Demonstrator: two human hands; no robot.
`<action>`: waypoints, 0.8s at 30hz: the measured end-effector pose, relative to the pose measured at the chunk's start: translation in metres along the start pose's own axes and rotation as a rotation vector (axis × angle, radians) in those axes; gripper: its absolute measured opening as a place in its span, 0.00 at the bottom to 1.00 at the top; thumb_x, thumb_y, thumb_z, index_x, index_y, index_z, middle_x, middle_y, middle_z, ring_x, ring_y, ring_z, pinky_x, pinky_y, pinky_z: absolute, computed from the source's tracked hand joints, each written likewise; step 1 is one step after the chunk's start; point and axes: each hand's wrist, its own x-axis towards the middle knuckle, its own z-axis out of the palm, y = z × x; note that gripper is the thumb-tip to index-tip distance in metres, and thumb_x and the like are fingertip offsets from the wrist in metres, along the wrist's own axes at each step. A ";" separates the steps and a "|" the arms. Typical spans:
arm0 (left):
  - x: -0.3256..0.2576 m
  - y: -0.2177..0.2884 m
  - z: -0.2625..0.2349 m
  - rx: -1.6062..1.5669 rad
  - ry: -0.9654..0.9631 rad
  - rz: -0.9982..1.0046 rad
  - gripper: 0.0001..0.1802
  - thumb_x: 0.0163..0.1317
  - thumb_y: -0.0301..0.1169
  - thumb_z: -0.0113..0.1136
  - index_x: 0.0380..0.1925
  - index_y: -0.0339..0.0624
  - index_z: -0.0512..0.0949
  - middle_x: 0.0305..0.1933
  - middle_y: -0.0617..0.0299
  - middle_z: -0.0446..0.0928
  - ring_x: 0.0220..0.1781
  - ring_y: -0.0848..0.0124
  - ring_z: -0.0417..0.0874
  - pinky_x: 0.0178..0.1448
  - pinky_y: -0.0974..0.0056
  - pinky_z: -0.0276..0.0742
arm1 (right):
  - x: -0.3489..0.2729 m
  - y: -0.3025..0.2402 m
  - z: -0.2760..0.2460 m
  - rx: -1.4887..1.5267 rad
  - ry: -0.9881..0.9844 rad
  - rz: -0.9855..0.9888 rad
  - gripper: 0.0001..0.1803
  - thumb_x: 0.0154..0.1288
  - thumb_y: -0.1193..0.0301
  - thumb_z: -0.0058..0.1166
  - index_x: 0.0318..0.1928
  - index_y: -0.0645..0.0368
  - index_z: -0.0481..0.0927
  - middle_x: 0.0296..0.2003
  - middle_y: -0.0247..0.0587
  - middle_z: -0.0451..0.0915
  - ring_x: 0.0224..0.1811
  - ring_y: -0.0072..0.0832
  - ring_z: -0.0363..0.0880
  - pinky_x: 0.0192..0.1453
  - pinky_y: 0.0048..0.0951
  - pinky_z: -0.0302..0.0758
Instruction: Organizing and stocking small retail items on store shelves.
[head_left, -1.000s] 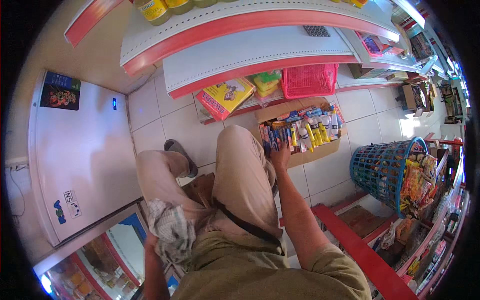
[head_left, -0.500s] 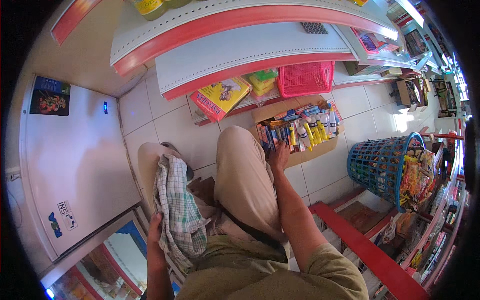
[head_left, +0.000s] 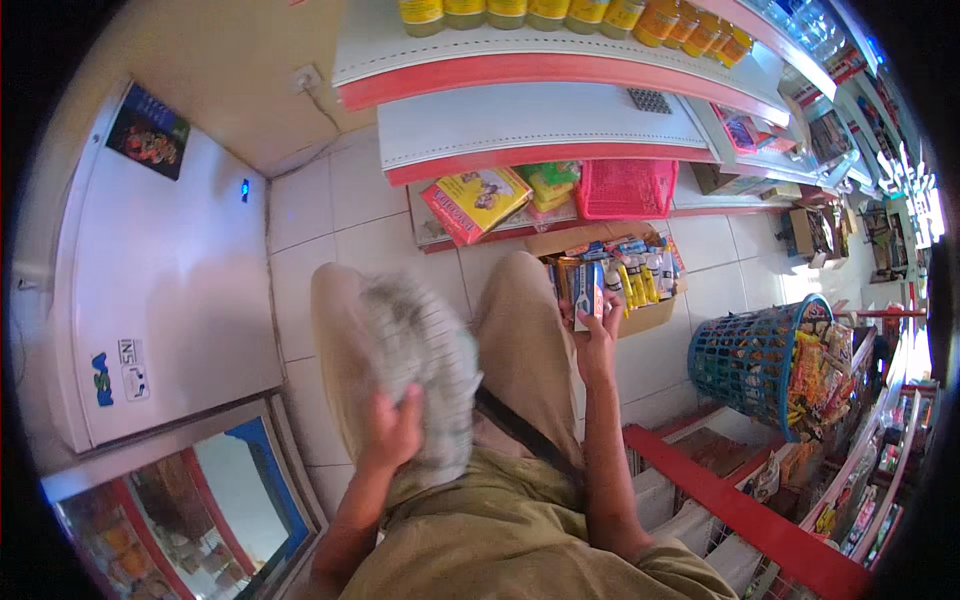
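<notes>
A small blue, white and orange carton (head_left: 588, 292) is pinched in my right hand (head_left: 598, 338), just over the near left part of an open cardboard box (head_left: 648, 318). Inside that box lie more small cartons, yellow tubes (head_left: 638, 282) and white-capped bottles. My left hand (head_left: 396, 428) grips a checked cloth (head_left: 425, 345) of white, grey and green, lifted above my lap between my knees. Motion smears the cloth and partly the left fingers.
Ahead stands a white shelf unit (head_left: 520, 122) with red edges, bottles on its upper level. Under it are a yellow-and-red box (head_left: 478, 203) and a pink basket (head_left: 627, 190). A blue basket (head_left: 740, 362) of packets lies right, a red beam (head_left: 745, 510) nearer. A white appliance (head_left: 180, 300) stands left.
My right hand has lifted a small carton from among those in the cardboard box. My left hand has brought the cloth up and rightward off my left thigh. The view has shifted.
</notes>
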 end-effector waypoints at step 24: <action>0.090 -0.004 0.037 -1.116 -0.088 -0.417 0.28 0.70 0.48 0.35 0.50 0.36 0.75 0.45 0.53 0.80 0.46 0.59 0.81 0.55 0.59 0.74 | -0.109 -0.048 0.076 0.115 -0.350 0.046 0.19 0.66 0.63 0.48 0.51 0.60 0.64 0.47 0.40 0.70 0.49 0.25 0.70 0.51 0.27 0.71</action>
